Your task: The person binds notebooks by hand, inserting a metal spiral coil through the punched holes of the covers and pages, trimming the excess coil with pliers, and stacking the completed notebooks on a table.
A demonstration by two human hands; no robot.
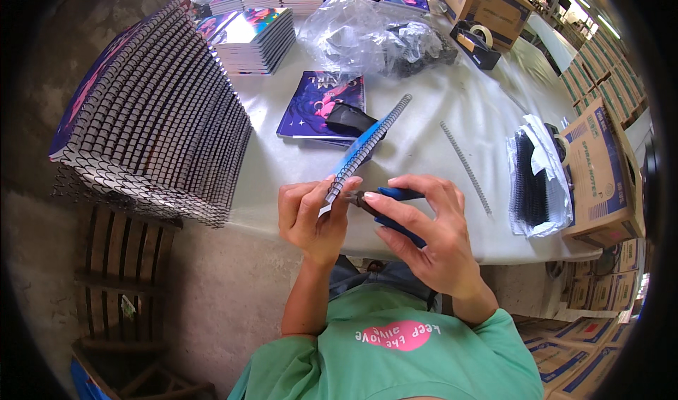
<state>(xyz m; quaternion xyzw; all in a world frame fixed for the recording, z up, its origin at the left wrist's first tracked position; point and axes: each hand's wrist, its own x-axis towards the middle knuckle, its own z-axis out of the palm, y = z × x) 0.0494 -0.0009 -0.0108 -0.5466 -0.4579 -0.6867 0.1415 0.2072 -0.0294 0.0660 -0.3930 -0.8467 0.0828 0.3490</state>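
A spiral notebook [359, 152] stands on edge above the table's near side, its black coil facing up and a blue cover showing. My left hand [309, 215] is closed around its near end. In my right hand [439, 234] are pliers [400, 194] with blue handles, spread apart. Their dark jaws are at the near end of the coil, by my left fingertips; whether they bite the wire cannot be made out. Just beyond lies a purple-covered notebook [305, 108] with a black object [345, 120] on top. A loose coil [466, 168] rests to the right.
A tall stack of coil-bound notebooks [159, 110] rises at left. Stacked books [258, 45] and clear plastic bags [353, 36] fill the back. A tape dispenser [479, 45], a bag of black coils [533, 181] and a cardboard box [597, 170] stand at right. A wooden slatted chair [126, 266] is lower left.
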